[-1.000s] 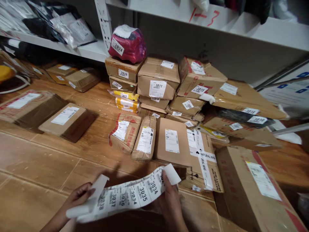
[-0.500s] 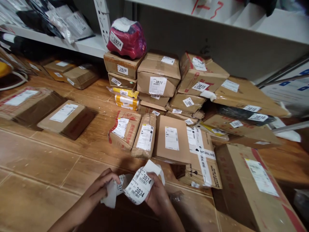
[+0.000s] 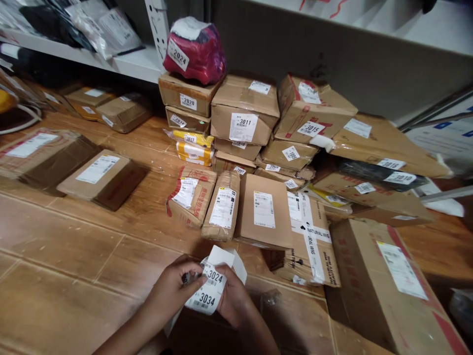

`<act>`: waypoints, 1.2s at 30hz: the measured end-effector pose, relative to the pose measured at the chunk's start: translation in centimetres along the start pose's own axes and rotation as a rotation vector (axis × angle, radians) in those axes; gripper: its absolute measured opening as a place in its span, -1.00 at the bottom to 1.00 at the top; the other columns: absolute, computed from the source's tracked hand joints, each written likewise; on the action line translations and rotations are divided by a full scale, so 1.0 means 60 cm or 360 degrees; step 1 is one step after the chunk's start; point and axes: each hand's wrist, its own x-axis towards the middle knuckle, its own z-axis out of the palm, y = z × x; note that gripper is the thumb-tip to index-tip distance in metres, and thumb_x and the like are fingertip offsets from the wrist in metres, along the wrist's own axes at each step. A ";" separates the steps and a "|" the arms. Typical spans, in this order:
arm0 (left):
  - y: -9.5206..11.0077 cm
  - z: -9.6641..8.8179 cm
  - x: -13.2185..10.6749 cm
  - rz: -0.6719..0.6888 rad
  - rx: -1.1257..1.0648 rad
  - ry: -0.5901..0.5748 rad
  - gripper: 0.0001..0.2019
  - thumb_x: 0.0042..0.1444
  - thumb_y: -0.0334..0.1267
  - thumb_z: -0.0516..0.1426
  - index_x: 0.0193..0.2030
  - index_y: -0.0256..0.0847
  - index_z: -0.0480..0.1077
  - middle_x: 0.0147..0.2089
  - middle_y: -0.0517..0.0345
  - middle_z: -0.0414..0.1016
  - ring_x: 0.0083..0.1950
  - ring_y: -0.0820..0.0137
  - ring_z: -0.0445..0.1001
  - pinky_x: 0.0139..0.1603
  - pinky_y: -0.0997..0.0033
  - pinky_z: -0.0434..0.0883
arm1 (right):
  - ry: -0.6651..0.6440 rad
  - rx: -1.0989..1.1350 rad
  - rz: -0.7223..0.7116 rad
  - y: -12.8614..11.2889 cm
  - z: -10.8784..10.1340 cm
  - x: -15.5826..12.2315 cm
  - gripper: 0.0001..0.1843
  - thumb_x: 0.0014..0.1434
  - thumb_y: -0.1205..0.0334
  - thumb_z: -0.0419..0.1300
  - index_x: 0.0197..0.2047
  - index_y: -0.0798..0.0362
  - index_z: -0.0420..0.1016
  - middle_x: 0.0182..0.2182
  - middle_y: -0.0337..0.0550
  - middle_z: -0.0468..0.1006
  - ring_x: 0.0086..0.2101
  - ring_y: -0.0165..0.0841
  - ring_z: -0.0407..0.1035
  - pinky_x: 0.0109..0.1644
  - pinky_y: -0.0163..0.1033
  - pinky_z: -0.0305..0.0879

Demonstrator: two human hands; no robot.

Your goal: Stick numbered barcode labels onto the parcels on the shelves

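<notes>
A strip of white number labels (image 3: 207, 299), printed 3024 and 3034, is between my two hands, low in the middle of the head view. My right hand (image 3: 235, 296) is closed on the strip's right edge. On the left side, my left hand (image 3: 176, 285) pinches the same strip near the 3024 label, thumb laid across its front. White backing shows behind and below the hands. Just beyond them lie a narrow wrapped parcel (image 3: 220, 212), a flat brown box (image 3: 249, 209) and a small red-printed box (image 3: 197, 197).
Numbered boxes are stacked at the back, among them box 3011 (image 3: 244, 106) with a pink bundle (image 3: 195, 54) to its left. A large carton (image 3: 369, 276) stands on the right. Two boxes lie left, one a brown box (image 3: 92, 172). A white shelf (image 3: 140, 66) runs above.
My left hand has moved right, from the loose trailing end of the strip onto the 3024 label. My right hand has shifted slightly left with the strip.
</notes>
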 end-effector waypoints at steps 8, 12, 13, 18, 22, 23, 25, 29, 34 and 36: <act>-0.027 0.013 0.002 -0.0253 -0.0367 -0.0030 -0.65 0.00 0.07 0.08 -0.42 -0.22 0.38 -0.41 0.13 0.44 -0.32 0.30 0.37 -0.23 0.34 0.32 | 0.0080 -0.0779 -0.0039 0.001 -0.023 -0.012 -0.36 -0.18 -0.40 0.17 -0.36 0.06 0.45 -0.51 -0.10 0.58 -0.42 -0.19 0.48 -0.36 -0.14 0.33; -0.030 0.013 -0.001 -0.0308 -0.0520 -0.0003 -0.61 -0.01 0.10 0.09 -0.42 -0.25 0.40 -0.42 0.13 0.44 -0.35 0.34 0.35 -0.26 0.36 0.32 | 0.0366 -0.1834 -0.0814 -0.019 -0.029 -0.060 -0.47 0.13 -0.24 0.03 -0.50 0.06 0.41 -0.57 -0.12 0.50 -0.51 -0.31 0.39 -0.41 -0.22 0.25; -0.029 0.013 -0.002 -0.0301 -0.0532 0.0007 -0.60 -0.01 0.11 0.09 -0.42 -0.25 0.40 -0.43 0.14 0.43 -0.35 0.34 0.34 -0.27 0.37 0.31 | 0.0427 -0.1975 -0.1064 -0.027 -0.027 -0.068 -0.55 0.17 -0.15 0.05 -0.47 0.06 0.43 -0.53 -0.10 0.52 -0.48 -0.30 0.39 -0.39 -0.22 0.27; -0.026 0.011 -0.004 -0.0273 -0.0558 -0.0034 -0.59 -0.01 0.12 0.10 -0.41 -0.27 0.40 -0.42 0.14 0.42 -0.35 0.35 0.33 -0.27 0.38 0.31 | 0.0131 -0.2317 -0.1709 -0.055 -0.012 -0.060 -0.73 0.18 0.23 0.15 -0.03 -0.02 0.48 -0.08 -0.03 0.55 -0.03 -0.23 0.38 0.05 -0.12 0.32; -0.024 0.009 -0.005 -0.0231 -0.0551 -0.0045 -0.60 0.00 0.11 0.09 -0.41 -0.25 0.39 -0.41 0.14 0.42 -0.32 0.34 0.33 -0.25 0.38 0.31 | -0.0092 -0.2187 -0.1452 -0.052 -0.015 -0.032 -0.70 0.16 0.20 0.19 -0.01 -0.01 0.47 -0.04 -0.04 0.53 -0.03 -0.27 0.39 0.03 -0.17 0.34; -0.025 0.009 -0.005 -0.0228 -0.0556 -0.0044 -0.61 0.01 0.11 0.09 -0.40 -0.25 0.39 -0.41 0.14 0.42 -0.32 0.35 0.33 -0.25 0.38 0.31 | -0.0095 -0.2120 -0.1396 -0.048 -0.018 -0.027 -0.70 0.16 0.20 0.20 -0.02 -0.01 0.48 -0.08 -0.05 0.55 -0.07 -0.28 0.41 -0.01 -0.20 0.35; -0.028 0.009 -0.005 -0.0220 -0.0566 -0.0041 -0.62 0.02 0.10 0.09 -0.39 -0.24 0.39 -0.40 0.14 0.42 -0.32 0.35 0.33 -0.25 0.38 0.31 | -0.0040 -0.1993 -0.1315 -0.039 -0.025 -0.019 -0.74 0.13 0.19 0.21 -0.09 0.01 0.50 -0.18 -0.08 0.58 -0.17 -0.30 0.44 -0.10 -0.23 0.36; -0.034 0.011 -0.005 -0.0223 -0.0547 -0.0030 -0.62 0.02 0.10 0.08 -0.38 -0.23 0.41 -0.41 0.12 0.42 -0.33 0.33 0.34 -0.27 0.37 0.32 | -0.0001 -0.1675 -0.1121 -0.026 -0.036 -0.009 -0.80 0.07 0.17 0.25 -0.23 0.06 0.54 -0.31 -0.09 0.61 -0.29 -0.30 0.46 -0.18 -0.23 0.36; -0.035 0.009 -0.006 0.0028 -0.0242 0.0274 -0.75 0.04 -0.05 0.13 -0.45 -0.18 0.46 -0.23 0.04 0.43 -0.08 0.23 0.41 -0.05 0.31 0.33 | 0.0056 -0.1473 -0.1037 -0.025 -0.038 0.000 -0.76 0.00 0.08 0.29 -0.36 0.08 0.55 -0.40 -0.09 0.60 -0.35 -0.29 0.42 -0.22 -0.22 0.33; -0.036 0.009 -0.006 0.0030 -0.0359 0.0291 -0.81 0.02 -0.10 0.17 -0.29 -0.14 0.45 -0.14 0.06 0.47 -0.01 0.24 0.42 0.00 0.32 0.34 | 0.0048 -0.1451 -0.0996 -0.026 -0.036 0.001 -0.76 -0.02 0.07 0.30 -0.40 0.08 0.56 -0.43 -0.11 0.60 -0.39 -0.32 0.40 -0.26 -0.24 0.31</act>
